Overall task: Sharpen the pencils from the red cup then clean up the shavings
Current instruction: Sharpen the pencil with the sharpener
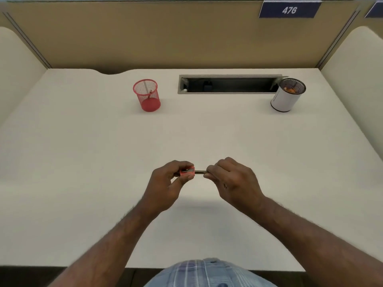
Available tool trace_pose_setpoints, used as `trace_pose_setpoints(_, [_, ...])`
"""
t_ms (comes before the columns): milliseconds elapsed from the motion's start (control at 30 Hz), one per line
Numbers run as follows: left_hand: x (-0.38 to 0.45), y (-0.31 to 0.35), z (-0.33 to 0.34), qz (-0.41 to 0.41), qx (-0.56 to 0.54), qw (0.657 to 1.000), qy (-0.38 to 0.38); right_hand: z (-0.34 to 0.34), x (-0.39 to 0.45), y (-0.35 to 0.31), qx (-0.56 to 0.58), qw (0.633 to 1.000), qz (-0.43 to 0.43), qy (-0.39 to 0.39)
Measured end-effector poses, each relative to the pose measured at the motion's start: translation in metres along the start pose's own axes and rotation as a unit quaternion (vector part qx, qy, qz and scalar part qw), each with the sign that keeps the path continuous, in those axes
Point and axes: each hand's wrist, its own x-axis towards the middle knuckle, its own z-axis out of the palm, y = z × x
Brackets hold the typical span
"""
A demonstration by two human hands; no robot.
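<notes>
Left hand (165, 183) pinches the small red sharpener (187, 171), right hand (232, 179) clamps the pencil (201, 172) near the desk's front edge; light, brittle-tipped, best gripped close to the sharpener

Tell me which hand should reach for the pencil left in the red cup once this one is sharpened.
Probably left. The red cup stands far left on the desk, on the left hand's side, though it pinches the sharpener. The right hand holds the pencil and would reach across.

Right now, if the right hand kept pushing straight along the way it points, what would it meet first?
The right hand points leftward along the thin dark pencil, so it would likely meet the small red plastic sharpener held by the left hand.
</notes>
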Motion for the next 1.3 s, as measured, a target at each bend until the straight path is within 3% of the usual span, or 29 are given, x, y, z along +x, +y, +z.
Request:
trace_pose_setpoints(200, [0.004, 0.003, -0.001, 0.004, -0.008, 1.000, -0.014, 0.000, 0.003, 0.006, 0.088, 0.994, 0.047, -0.053])
trace_pose_setpoints(300, [0.007, 0.003, -0.003, 0.004, -0.005, 1.000, -0.024, -0.002, 0.013, 0.009, 0.199, 0.960, 0.133, -0.143])
trace_pose_setpoints(367, [0.007, 0.001, -0.004, 0.008, 0.010, 0.999, -0.036, -0.010, 0.024, 0.012, 0.320, 0.874, 0.266, -0.250])
trace_pose_setpoints(433, [0.008, -0.002, -0.003, 0.003, 0.024, 0.998, -0.061, -0.016, 0.031, 0.019, 0.419, 0.731, 0.400, -0.360])
trace_pose_setpoints(467, [0.008, -0.003, -0.002, -0.004, 0.024, 0.997, -0.071, -0.017, 0.032, 0.021, 0.444, 0.679, 0.431, -0.395])
trace_pose_setpoints(500, [0.008, -0.004, -0.003, -0.009, 0.024, 0.997, -0.076, -0.018, 0.033, 0.021, 0.450, 0.660, 0.438, -0.412])
trace_pose_setpoints(533, [0.009, -0.004, -0.004, -0.010, 0.025, 0.997, -0.076, -0.017, 0.034, 0.021, 0.448, 0.664, 0.431, -0.415])
trace_pose_setpoints(600, [0.011, -0.004, -0.008, -0.009, 0.028, 0.997, -0.069, -0.015, 0.036, 0.017, 0.421, 0.715, 0.399, -0.391])
trace_pose_setpoints(667, [0.013, -0.003, -0.012, -0.009, 0.026, 0.998, -0.055, -0.014, 0.035, 0.013, 0.340, 0.826, 0.311, -0.326])
trace_pose_setpoints(733, [0.015, -0.002, -0.012, -0.017, 0.012, 0.999, -0.035, -0.009, 0.031, 0.013, 0.162, 0.961, 0.107, -0.197])
trace_pose_setpoints(767, [0.015, 0.000, -0.012, -0.022, 0.004, 0.999, -0.022, -0.007, 0.028, 0.013, 0.057, 0.990, 0.007, -0.131])
trace_pose_setpoints(833, [0.016, 0.002, -0.010, -0.018, -0.002, 1.000, -0.002, -0.005, 0.025, 0.013, -0.060, 0.992, -0.092, -0.059])
trace_pose_setpoints(900, [0.016, 0.003, -0.010, -0.012, -0.004, 1.000, 0.003, -0.002, 0.024, 0.014, -0.075, 0.991, -0.108, -0.028])
trace_pose_setpoints(1000, [0.014, 0.003, -0.010, -0.010, 0.003, 1.000, -0.002, 0.000, 0.021, 0.015, -0.030, 0.995, -0.085, -0.051])
trace_pose_setpoints(1167, [0.014, 0.001, -0.011, 0.012, 0.032, 0.999, -0.019, -0.001, 0.028, 0.013, 0.137, 0.978, 0.033, -0.155])
trace_pose_setpoints(1233, [0.015, 0.000, -0.012, 0.025, 0.036, 0.999, -0.027, -0.006, 0.034, 0.011, 0.232, 0.939, 0.131, -0.220])
trace_pose_setpoints(1300, [0.015, -0.001, -0.012, 0.034, 0.039, 0.998, -0.039, -0.012, 0.040, 0.012, 0.314, 0.862, 0.263, -0.299])
